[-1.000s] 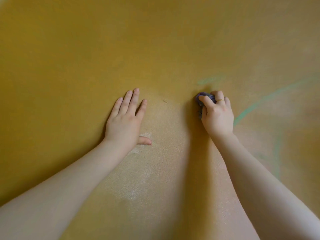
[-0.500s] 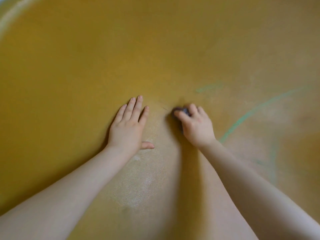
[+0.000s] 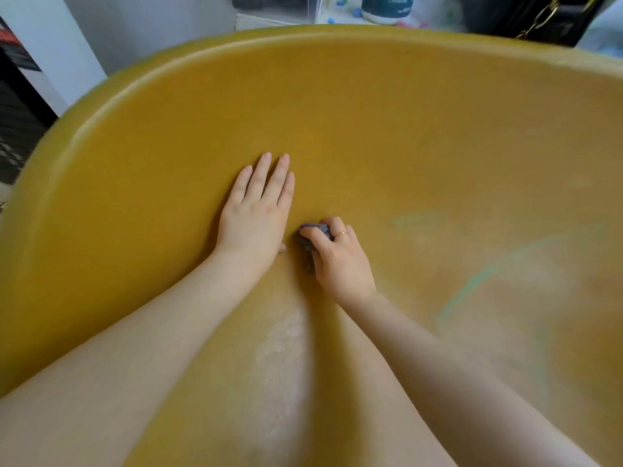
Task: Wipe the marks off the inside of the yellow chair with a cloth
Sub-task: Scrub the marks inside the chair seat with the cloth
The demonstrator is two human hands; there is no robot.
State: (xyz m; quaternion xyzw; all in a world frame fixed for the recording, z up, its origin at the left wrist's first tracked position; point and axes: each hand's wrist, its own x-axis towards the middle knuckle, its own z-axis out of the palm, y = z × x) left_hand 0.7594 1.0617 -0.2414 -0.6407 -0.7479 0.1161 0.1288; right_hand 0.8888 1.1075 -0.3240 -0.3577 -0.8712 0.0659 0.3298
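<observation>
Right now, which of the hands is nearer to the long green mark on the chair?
The right. The right hand, gripping the cloth, is left of the green mark with bare yellow chair between them. The left hand lies flat, farther left.

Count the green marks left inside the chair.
2, both right of the right hand: a faint smear and a long curved streak. Arms may hide others.

White-and-teal tub (image 3: 385, 7) with blurred lettering, top centre, standing on a pale surface (image 3: 269, 20). Small blue bits (image 3: 340, 2), unidentifiable, just left of it. Gold chain (image 3: 539, 18) across a black object (image 3: 526, 15), top right; grey wall (image 3: 145, 25), top left.
</observation>
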